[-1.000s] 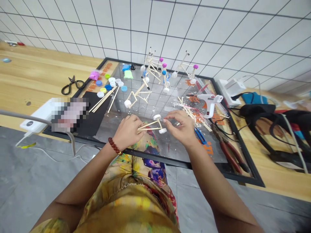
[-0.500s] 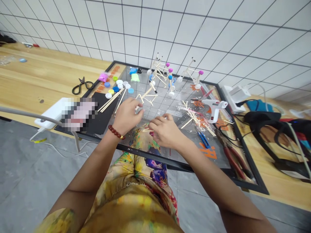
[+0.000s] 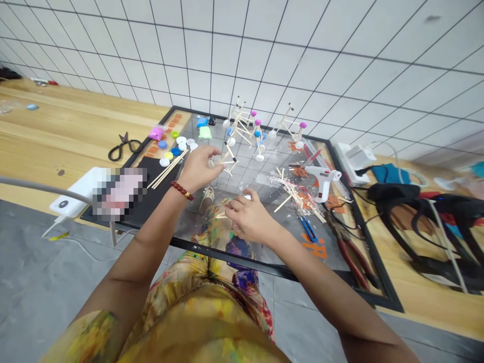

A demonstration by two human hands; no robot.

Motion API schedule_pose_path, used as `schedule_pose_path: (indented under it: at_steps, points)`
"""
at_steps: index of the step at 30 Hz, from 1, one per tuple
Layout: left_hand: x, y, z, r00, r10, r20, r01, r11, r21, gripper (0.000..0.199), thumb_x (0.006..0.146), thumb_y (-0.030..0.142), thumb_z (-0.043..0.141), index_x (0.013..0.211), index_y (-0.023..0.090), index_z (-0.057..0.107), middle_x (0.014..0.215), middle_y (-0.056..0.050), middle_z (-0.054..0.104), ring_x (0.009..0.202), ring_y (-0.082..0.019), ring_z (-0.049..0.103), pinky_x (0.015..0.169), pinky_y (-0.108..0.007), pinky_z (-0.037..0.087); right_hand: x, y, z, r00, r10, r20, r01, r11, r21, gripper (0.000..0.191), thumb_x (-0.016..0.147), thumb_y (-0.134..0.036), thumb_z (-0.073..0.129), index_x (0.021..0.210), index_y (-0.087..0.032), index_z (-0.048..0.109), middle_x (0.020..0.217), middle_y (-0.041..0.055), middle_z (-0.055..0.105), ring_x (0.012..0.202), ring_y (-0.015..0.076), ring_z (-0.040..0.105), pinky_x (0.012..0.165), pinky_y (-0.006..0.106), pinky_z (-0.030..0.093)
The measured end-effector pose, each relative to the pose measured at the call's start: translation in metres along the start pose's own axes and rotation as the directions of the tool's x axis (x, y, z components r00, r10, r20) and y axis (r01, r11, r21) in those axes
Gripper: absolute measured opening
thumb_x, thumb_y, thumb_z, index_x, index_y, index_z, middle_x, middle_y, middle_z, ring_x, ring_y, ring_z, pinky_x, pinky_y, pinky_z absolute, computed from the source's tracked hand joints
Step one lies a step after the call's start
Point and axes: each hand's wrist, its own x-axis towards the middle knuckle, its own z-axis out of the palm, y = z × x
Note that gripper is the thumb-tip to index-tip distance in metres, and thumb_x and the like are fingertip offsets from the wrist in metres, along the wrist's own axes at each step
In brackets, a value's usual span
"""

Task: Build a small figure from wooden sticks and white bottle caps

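My left hand [image 3: 200,169], with a beaded bracelet [image 3: 182,190] on its wrist, reaches over the glass-topped board. Its thumb and fingers close on the near-left part of a small model of wooden sticks [image 3: 230,162] with dark tips; the exact contact is partly hidden. My right hand [image 3: 249,217] is curled low over the board near its front edge. Short pale wooden sticks [image 3: 221,216] poke out from its fingers. Behind stand several other stick models [image 3: 242,126] with pink, blue and white balls at their joints.
A white glue gun [image 3: 322,179], loose stick pieces [image 3: 293,191], a blue-handled tool [image 3: 308,229] and red-handled pliers [image 3: 355,257] lie right. Left are long sticks [image 3: 166,171], coloured caps [image 3: 176,150], black scissors [image 3: 124,146] and a white power bank [image 3: 81,191]. A tiled wall [image 3: 196,60] rises behind.
My left hand has moved forward and right onto the small stick model, which now looks turned. My right hand stays low, still curled round the short sticks. The whole view has shifted slightly.
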Motion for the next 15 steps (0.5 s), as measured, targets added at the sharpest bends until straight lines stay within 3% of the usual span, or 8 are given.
schedule_pose_path:
  at_steps: [4, 7, 12, 15]
  points:
    - [0.008, -0.01, 0.009, 0.997, -0.006, 0.071, 0.005, 1.0, 0.017, 0.055, 0.07, 0.033, 0.077, 0.121, 0.014, 0.064, 0.119, -0.012, 0.07, 0.111, -0.025, 0.064, 0.101, -0.04, 0.049, -0.004, 0.003, 0.001, 1.0, 0.014, 0.007, -0.014, 1.0, 0.021, 0.025, 0.082, -0.022, 0.053, 0.106, -0.023, 0.063, 0.112, 0.0097, 0.07, 0.104, 0.0281, 0.057, 0.112, 0.058, 0.022]
    - [0.01, -0.017, 0.018, 0.991, -0.062, 0.115, 0.061, 0.998, 0.015, 0.063, 0.07, 0.035, 0.078, 0.126, 0.013, 0.062, 0.118, -0.012, 0.07, 0.11, -0.025, 0.065, 0.101, -0.04, 0.05, -0.004, 0.004, 0.003, 0.999, 0.039, 0.005, -0.039, 0.998, 0.048, 0.026, 0.085, -0.023, 0.052, 0.109, -0.021, 0.061, 0.115, 0.0103, 0.069, 0.104, 0.0273, 0.059, 0.114, 0.058, 0.022]
    - [0.016, -0.019, 0.025, 0.975, -0.146, 0.17, 0.14, 0.989, 0.049, 0.032, 0.078, 0.03, 0.068, 0.107, 0.017, 0.071, 0.097, -0.005, 0.074, 0.096, -0.023, 0.068, 0.091, -0.036, 0.052, -0.003, 0.007, -0.001, 0.999, 0.044, -0.012, -0.042, 0.991, 0.127, 0.03, 0.083, -0.024, 0.054, 0.111, -0.02, 0.062, 0.117, 0.0106, 0.07, 0.105, 0.0285, 0.061, 0.114, 0.059, 0.022]
    - [0.013, -0.013, 0.018, 0.981, -0.12, 0.155, 0.113, 0.992, 0.056, 0.031, 0.077, 0.026, 0.069, 0.107, 0.015, 0.071, 0.102, -0.008, 0.073, 0.1, -0.024, 0.068, 0.095, -0.036, 0.051, -0.018, 0.018, -0.013, 0.981, 0.13, -0.147, -0.089, 0.962, 0.257, 0.039, 0.082, -0.026, 0.058, 0.121, -0.021, 0.06, 0.117, 0.0087, 0.071, 0.109, 0.0273, 0.062, 0.114, 0.053, 0.025]
